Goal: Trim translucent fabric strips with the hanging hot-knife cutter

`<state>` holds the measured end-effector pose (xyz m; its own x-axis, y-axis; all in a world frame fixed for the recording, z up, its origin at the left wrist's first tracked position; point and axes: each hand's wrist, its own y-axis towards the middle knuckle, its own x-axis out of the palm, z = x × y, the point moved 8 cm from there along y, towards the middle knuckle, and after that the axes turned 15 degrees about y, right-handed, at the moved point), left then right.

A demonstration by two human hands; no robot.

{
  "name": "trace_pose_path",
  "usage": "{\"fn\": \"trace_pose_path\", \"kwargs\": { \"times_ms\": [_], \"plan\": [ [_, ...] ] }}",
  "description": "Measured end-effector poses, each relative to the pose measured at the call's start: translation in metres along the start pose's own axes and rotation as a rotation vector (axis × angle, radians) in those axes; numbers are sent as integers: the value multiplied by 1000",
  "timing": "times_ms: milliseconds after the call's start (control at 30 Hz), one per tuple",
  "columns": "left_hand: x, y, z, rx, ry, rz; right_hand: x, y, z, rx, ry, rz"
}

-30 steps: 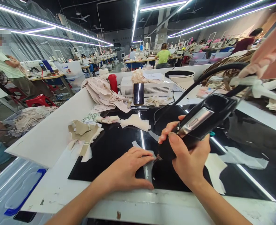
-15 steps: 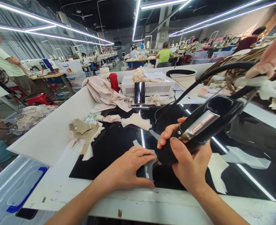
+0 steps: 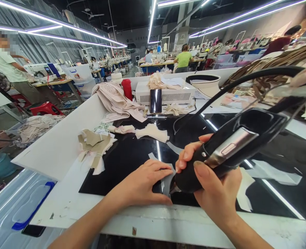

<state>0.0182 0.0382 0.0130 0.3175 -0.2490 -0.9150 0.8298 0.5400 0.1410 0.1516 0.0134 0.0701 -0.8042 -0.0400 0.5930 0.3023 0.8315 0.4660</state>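
My right hand (image 3: 217, 186) is wrapped round a black corded power tool (image 3: 231, 148) with a silver switch panel. The tool leans down to the left, and its small metal tip is at a narrow strip of translucent sheet (image 3: 166, 181) on the glossy black board (image 3: 111, 176). Left of the tip, my left hand (image 3: 145, 181) lies with fingers stretched out and thumb apart, its fingertips resting on the strip. Beyond the hands is a cream cut piece (image 3: 153, 132). Another translucent piece (image 3: 276, 173) and a pale piece (image 3: 245, 190) are to the right of the tool.
A tied bundle of beige pieces (image 3: 94, 147) lies at the left. Behind stand a phone (image 3: 156, 101), a white vented box (image 3: 142, 94), a red cylinder (image 3: 127, 89) and draped fabric (image 3: 111, 97). The tool's cable (image 3: 220, 95) arches over the board. Co-workers are farther back.
The tool and my right hand have shifted slightly right and down, its tip moving nearer the front edge along the strip. My left hand stays nearly in place.
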Motion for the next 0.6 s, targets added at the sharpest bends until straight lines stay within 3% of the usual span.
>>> {"fn": "trace_pose_path", "kwargs": {
  "times_ms": [600],
  "plan": [
    [2,-2,-1,29,13,32,1,-6,-2,-1,-2,-25]
  ]
}}
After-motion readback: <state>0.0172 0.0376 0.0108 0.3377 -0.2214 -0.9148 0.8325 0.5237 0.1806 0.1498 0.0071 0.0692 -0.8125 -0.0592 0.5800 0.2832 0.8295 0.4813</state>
